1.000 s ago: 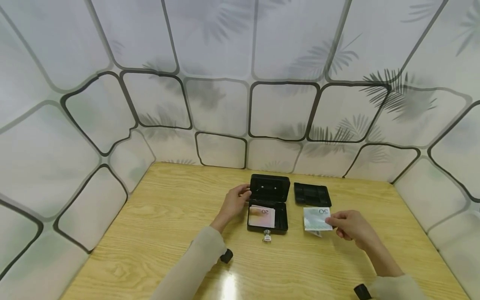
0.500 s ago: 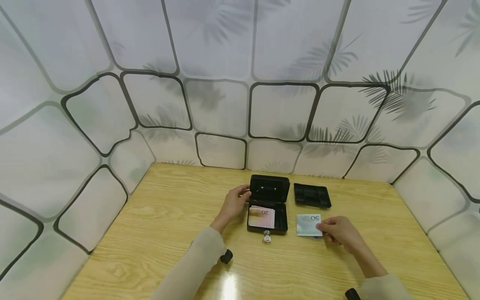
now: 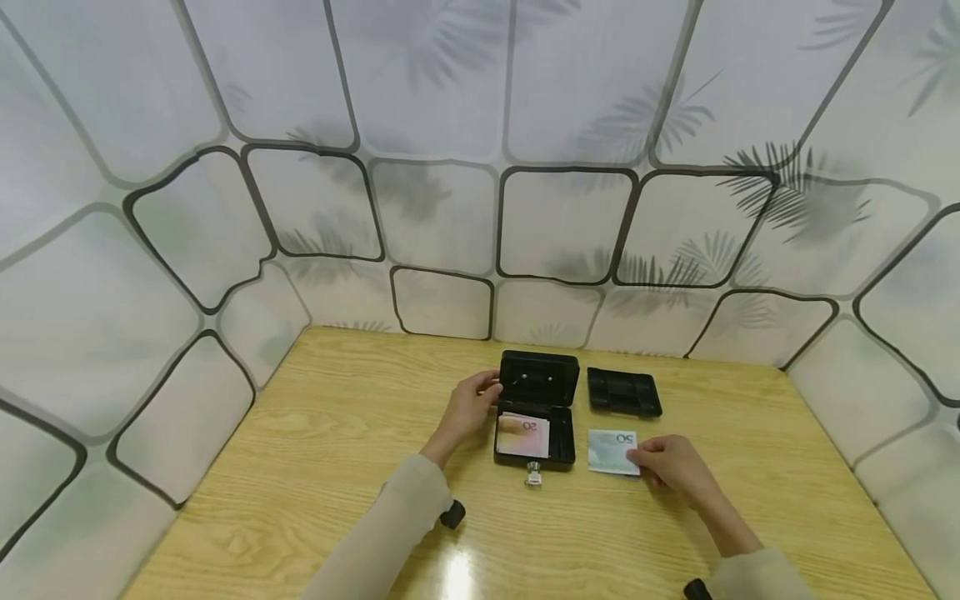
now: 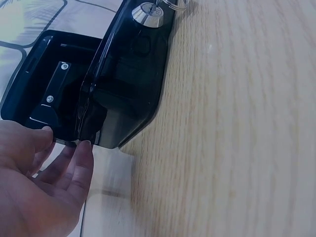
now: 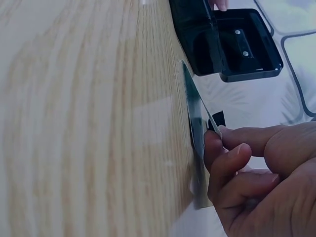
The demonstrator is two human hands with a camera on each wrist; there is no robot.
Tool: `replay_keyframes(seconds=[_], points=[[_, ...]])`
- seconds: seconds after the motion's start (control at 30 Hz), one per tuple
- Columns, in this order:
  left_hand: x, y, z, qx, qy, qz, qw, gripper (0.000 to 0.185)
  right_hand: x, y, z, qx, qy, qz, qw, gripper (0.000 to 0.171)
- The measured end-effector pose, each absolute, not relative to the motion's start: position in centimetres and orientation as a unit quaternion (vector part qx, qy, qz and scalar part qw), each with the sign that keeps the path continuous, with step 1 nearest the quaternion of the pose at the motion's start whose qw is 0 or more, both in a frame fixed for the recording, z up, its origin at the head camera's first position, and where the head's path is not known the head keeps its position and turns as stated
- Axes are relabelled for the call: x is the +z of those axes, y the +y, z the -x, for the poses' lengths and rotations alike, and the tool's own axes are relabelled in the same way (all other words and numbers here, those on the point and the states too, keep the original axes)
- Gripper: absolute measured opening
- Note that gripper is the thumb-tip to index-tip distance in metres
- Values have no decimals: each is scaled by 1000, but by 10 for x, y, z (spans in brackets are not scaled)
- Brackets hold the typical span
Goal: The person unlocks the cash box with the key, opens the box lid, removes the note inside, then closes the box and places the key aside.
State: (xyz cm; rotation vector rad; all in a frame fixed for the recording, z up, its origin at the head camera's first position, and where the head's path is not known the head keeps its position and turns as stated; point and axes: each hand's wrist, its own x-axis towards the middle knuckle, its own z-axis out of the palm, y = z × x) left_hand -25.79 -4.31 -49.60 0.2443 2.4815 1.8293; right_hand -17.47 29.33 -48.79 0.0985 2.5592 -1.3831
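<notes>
Two hands are at work. The right hand (image 3: 678, 468), right of centre in the lower half of the head view, pinches the right edge of one pale blue-green banknote (image 3: 609, 452) between thumb and bent fingers. The left hand (image 3: 467, 410), near the centre, has its thumb and fingertips bent around the left edge of the lid (image 3: 536, 379), by the hinge.

The banknote lies just right of the box, small and flat-looking, its 50 upside down in the head view. In the right wrist view it shows two layers, spread apart at the pinch; whether that is a fold or a second note I cannot tell.

One black cash box (image 3: 513, 459) stands open at centre, its lid raised, with two screws on the inside bracket. Pinkish notes (image 3: 522, 437) marked 20 fill its left part; the edges show more than one, but the stack cannot be counted. One lock (image 4: 148, 15) with a key and ring is on the front, cut off at the top of the left wrist view.

One black tray (image 3: 622, 393) with compartments lies right of the lid on the wooden table (image 3: 540, 550).
</notes>
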Motion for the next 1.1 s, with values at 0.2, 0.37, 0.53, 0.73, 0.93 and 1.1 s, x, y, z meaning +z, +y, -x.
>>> replay_keyframes(seconds=[0.2,0.37,0.53,0.73,0.93,1.1], points=[[-496,-43,257,593,801,-81,24,34,-488,292,173,-460,881,-43,104,25],[-496,-43,257,589,804,-81,23,34,-489,292,173,-454,885,-48,94,19],[-497,-43,258,592,802,-82,21,33,-490,291,174,-448,888,-49,90,16],[-498,-43,257,588,804,-85,20,34,-489,290,174,-443,891,-44,85,16],[-497,-43,257,586,806,-86,18,34,-487,289,175,-441,893,-43,79,20],[-497,-43,257,584,807,-84,18,34,-487,290,175,-445,892,-45,71,23]])
